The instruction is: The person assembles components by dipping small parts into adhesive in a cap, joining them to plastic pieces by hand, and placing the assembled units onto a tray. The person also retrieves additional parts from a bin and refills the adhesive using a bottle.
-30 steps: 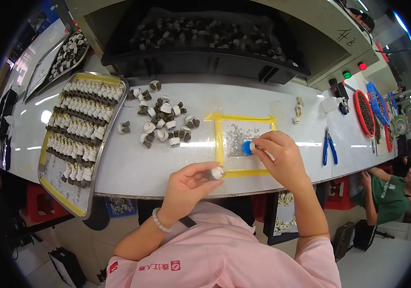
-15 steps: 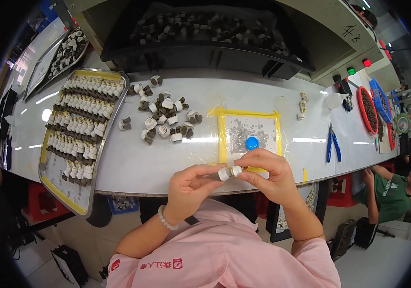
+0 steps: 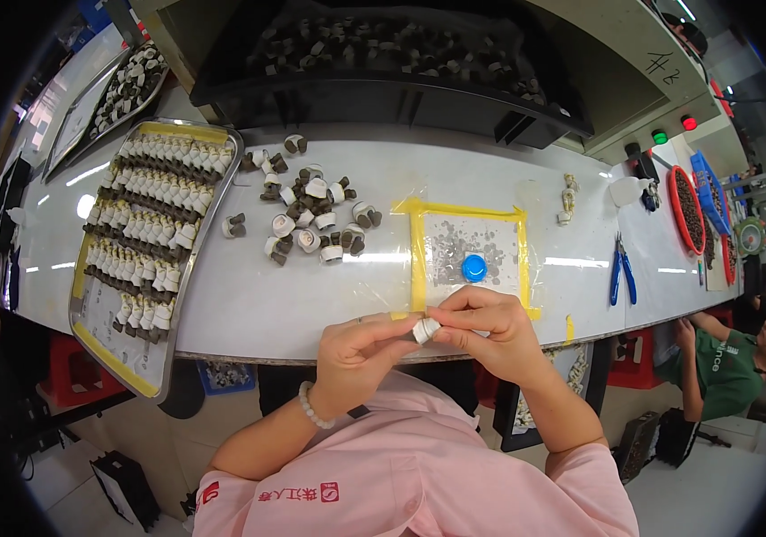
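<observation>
A small white figurine part is pinched between the fingertips of both my hands, just above the table's near edge. My left hand, with a beaded bracelet at the wrist, grips its left side. From the right, my right hand presses on it with thumb and forefinger. The fingers cover much of the part, so a seam between pieces cannot be made out. Beyond the hands, a round blue cap or pot sits on a stained square framed by yellow tape. Loose white-and-dark parts lie scattered to the left of it.
At left, a metal tray bears rows of white-and-dark figures. A black bin of similar parts stands at the back. Blue-handled pliers and a small upright figure lie right. Farther right are red baskets and a co-worker in green.
Two white pieces held apart, one in each hand, have come together at the fingertips. My right hand has moved slightly left and down toward my left hand.
</observation>
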